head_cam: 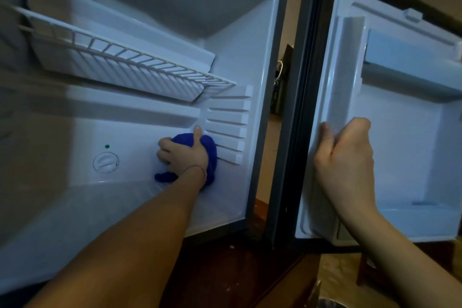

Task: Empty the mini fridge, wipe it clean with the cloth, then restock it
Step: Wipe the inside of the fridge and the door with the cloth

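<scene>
Open mini fridge (262,57), left hand (183,155) pressing blue cloth (210,155) on back wall at centre, right hand (345,155) gripping door (412,132) edge at right, wire shelf (140,57) upper left

A dark wooden floor (220,270) shows below; beyond, perhaps a white cable (280,67).

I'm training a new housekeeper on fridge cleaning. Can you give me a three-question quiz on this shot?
1. True or false: the wire shelf holds bottles.
2. Which of the hands presses the blue cloth into the fridge's back right corner: A left, B right?
3. What does the right hand grip?

Key
1. False; nothing shows on it.
2. A, the left hand.
3. The inner edge of the open door.
</scene>
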A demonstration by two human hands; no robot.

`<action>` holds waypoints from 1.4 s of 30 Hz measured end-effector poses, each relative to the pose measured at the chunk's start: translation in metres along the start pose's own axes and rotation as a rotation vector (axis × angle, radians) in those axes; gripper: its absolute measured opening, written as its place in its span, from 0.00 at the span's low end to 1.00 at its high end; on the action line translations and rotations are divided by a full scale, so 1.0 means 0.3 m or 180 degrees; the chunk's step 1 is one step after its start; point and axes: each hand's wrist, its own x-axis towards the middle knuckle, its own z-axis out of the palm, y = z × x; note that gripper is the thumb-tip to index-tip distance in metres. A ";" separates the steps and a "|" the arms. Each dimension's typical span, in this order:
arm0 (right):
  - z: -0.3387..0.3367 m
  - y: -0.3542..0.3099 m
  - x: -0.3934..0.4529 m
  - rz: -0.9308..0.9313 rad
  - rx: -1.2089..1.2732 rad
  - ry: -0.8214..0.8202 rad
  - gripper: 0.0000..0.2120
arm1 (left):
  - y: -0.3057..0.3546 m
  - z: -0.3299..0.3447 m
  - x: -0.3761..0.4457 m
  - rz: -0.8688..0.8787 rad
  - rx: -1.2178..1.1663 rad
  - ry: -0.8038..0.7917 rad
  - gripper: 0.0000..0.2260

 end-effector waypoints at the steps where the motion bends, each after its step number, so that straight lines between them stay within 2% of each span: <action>1: 0.001 -0.001 -0.001 0.0003 -0.0006 0.0003 0.12 | -0.002 -0.003 -0.007 -0.0045 -0.0016 -0.0022 0.31; 3: 0.001 -0.004 -0.001 0.0002 -0.0032 0.0006 0.12 | 0.004 -0.012 -0.026 -0.0166 -0.0049 -0.0081 0.32; 8: 0.000 -0.012 0.000 0.0028 -0.0084 0.0020 0.12 | 0.042 -0.045 -0.127 -0.0193 0.0013 -0.0490 0.44; 13: -0.010 -0.023 -0.006 0.0096 -0.0102 -0.0024 0.12 | 0.034 -0.085 -0.273 0.0562 0.0267 -0.0835 0.36; 18: -0.010 -0.017 -0.005 0.0060 -0.0100 -0.0036 0.12 | 0.071 -0.079 -0.326 0.1508 0.0322 -0.0846 0.33; 21: -0.010 -0.013 -0.004 0.0034 -0.0122 -0.0050 0.12 | 0.080 -0.066 -0.260 0.1826 0.0249 -0.0778 0.33; 25: -0.009 -0.011 -0.005 -0.0015 -0.0125 -0.0029 0.12 | 0.051 -0.050 -0.193 0.1755 0.0081 -0.0650 0.31; 36: -0.003 0.001 -0.010 -0.0080 -0.0065 0.0020 0.12 | 0.002 -0.043 0.040 0.1597 0.0074 -0.0774 0.28; 42: 0.005 -0.002 -0.002 -0.0091 -0.0088 0.0060 0.12 | 0.008 -0.041 0.049 0.1531 0.0048 -0.0822 0.28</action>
